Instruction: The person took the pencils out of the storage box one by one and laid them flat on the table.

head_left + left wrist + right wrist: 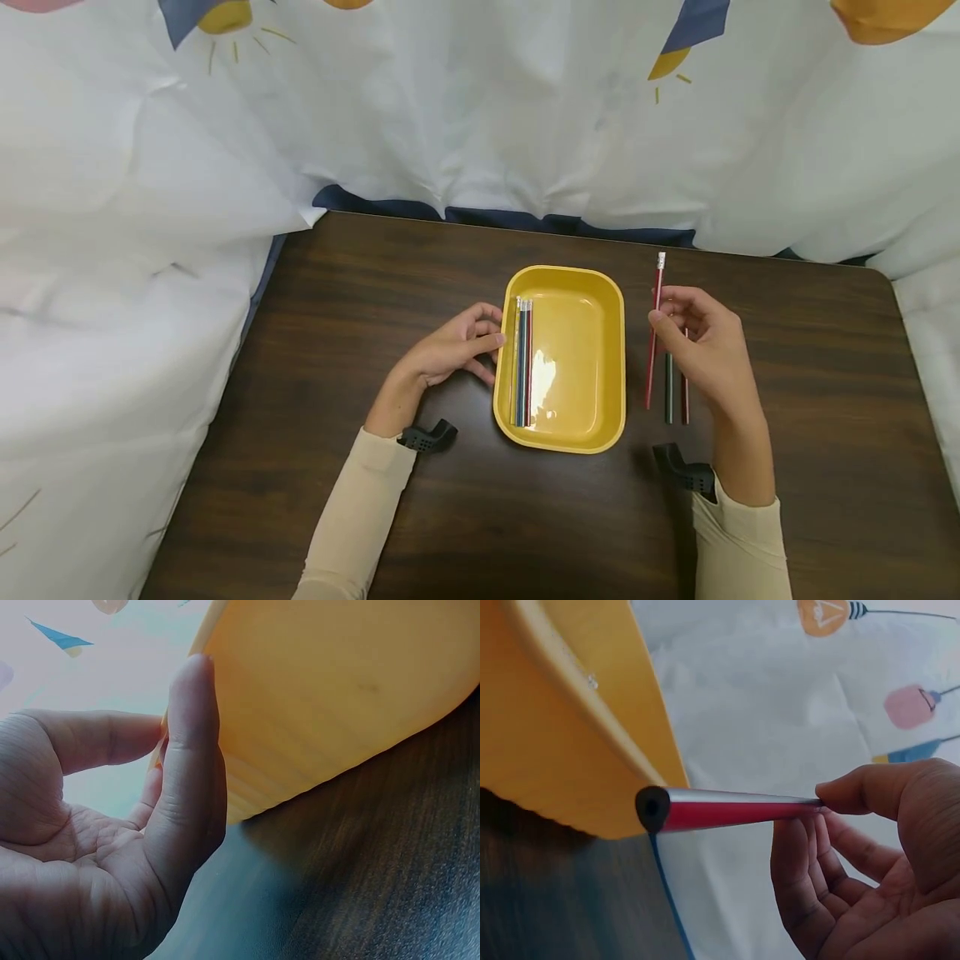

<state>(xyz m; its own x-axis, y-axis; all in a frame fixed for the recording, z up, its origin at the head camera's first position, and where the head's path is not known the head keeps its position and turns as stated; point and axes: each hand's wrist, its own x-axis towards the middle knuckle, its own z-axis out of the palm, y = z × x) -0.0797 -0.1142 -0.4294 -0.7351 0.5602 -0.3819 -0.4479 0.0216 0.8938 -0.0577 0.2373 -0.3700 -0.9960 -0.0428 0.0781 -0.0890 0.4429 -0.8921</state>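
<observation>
Tabletop (450,517): dark wood grain, the ground for every item we list.
Yellow tray (577,354): near the middle of the table, left of the loose pencils; glossy, rounded corners. We judge it light and stiff, apt to slide if bumped; best held by the rim or outer wall.
Forearms: beige sleeves, both reaching in from the near edge, one on either side of the tray.
Left hand (453,346): at the tray's left side, thumb on the rim and a finger against the outer wall; we record a light pinch.
Right hand (711,337): right of the tray, wrist towards us, thumb and fingertips pinching one red pencil, the other fingers bent loosely behind.
Pencil row (521,371): inside the tray along its left wall, side by side, silvery ends far; too tightly set for us to count surely.
Dark pencil (669,396) and dark red pencil (686,404): on the table, partly hidden by the right hand.
Red pencil (731,814): silver-striped, between tray and loose pair, pointing far to near. We judge it light, rigid, smooth enough to roll between fingertips; mid-shaft suits a pinch.
Pencil ends: pale, silvery tip (661,260) far; blunt dark end near.
</observation>
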